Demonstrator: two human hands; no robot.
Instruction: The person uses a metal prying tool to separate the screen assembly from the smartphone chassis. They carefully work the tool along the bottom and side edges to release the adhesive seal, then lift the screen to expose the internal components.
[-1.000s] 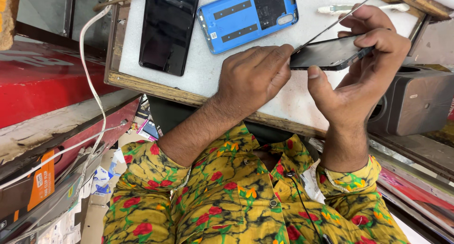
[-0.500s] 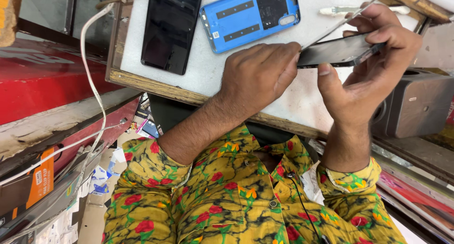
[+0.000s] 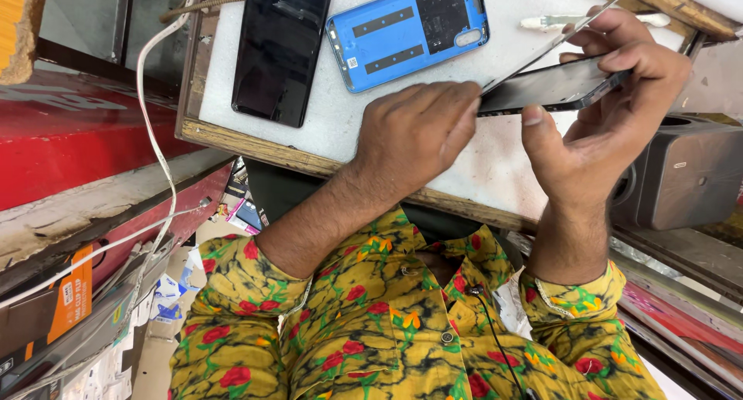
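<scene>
Since a second ago we have lifted the dark phone (image 3: 553, 86) a little higher and further right, and our left hand (image 3: 414, 133) has followed its near end across the desk (image 3: 340, 125); the other things lie where they were.

Our right hand (image 3: 611, 121) has the phone in a closed grip: the thumb presses the underside near its middle and the fingers curl over its far edge. The phone is held up off the desk, tilted, with its right end higher. A thin screen panel (image 3: 553, 48) stands away from the phone body at a shallow angle, joined toward the left end and open toward the upper right.

Our left hand is curled almost to a fist, knuckles up, with its fingertips (image 3: 468, 98) at the left end of the phone where panel and body meet. Whether something small sits between those fingers we cannot tell, as the hand covers that spot.

On the white desk top behind the hands, a blue back cover (image 3: 406, 32) lies inside up, and just left of it a black phone (image 3: 279, 48) lies flat. A white tool (image 3: 557, 20) lies near the far edge. A grey speaker (image 3: 681, 175) stands right of the desk, and a white cable (image 3: 151, 129) hangs down on the left
</scene>
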